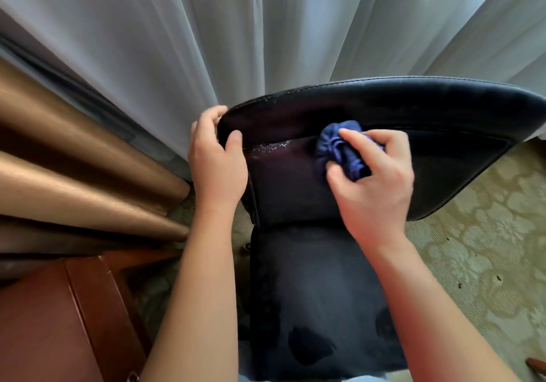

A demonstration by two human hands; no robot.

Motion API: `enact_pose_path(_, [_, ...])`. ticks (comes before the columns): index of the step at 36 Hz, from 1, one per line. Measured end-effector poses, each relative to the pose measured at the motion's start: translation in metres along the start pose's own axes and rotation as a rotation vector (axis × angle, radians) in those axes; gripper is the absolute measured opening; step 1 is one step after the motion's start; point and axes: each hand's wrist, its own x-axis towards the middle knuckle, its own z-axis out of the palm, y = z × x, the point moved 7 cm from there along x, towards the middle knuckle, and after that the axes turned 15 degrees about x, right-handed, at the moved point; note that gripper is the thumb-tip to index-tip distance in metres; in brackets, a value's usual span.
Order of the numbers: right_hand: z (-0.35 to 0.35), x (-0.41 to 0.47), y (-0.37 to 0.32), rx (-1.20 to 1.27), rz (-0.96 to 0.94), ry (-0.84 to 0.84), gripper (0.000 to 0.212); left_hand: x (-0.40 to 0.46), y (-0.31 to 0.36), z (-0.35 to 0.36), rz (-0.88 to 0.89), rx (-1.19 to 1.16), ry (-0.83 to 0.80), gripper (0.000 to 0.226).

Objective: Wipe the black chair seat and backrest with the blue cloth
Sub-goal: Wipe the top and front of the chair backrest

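Observation:
The black chair's backrest (428,121) curves across the middle of the view, with worn whitish flecks near its left seam. Its dark seat (310,293) lies below, between my forearms. My left hand (217,160) grips the backrest's left edge, thumb on the front and fingers wrapped behind. My right hand (375,180) holds the bunched blue cloth (339,148) and presses it against the front of the backrest, left of centre.
White sheer curtains (206,27) hang right behind the chair. Tan drapes (74,151) fold down at the left. A reddish-brown wooden piece of furniture (59,322) stands at the lower left. Patterned carpet (487,248) stretches to the right.

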Motion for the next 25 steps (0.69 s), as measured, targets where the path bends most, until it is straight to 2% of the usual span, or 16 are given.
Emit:
enact_pose_path(3, [-0.006,0.006,0.012,-0.028,0.056,0.033,0.042,-0.003,-0.01,0.0,-0.093,-0.087,-0.008,0.03])
enact_pose_path(11, [0.029,0.005,-0.002,-0.11,0.02,-0.043,0.04,0.005,-0.014,-0.002,-0.079,-0.086,-0.016,0.025])
enact_pose_path(19, [0.08,-0.011,-0.029,-0.145,-0.061,-0.264,0.041,0.007,-0.014,-0.003,-0.04,-0.08,-0.041,0.025])
enact_pose_path(25, [0.106,-0.031,-0.045,-0.063,-0.092,-0.421,0.044,0.011,-0.017,-0.007,-0.021,-0.074,-0.084,0.027])
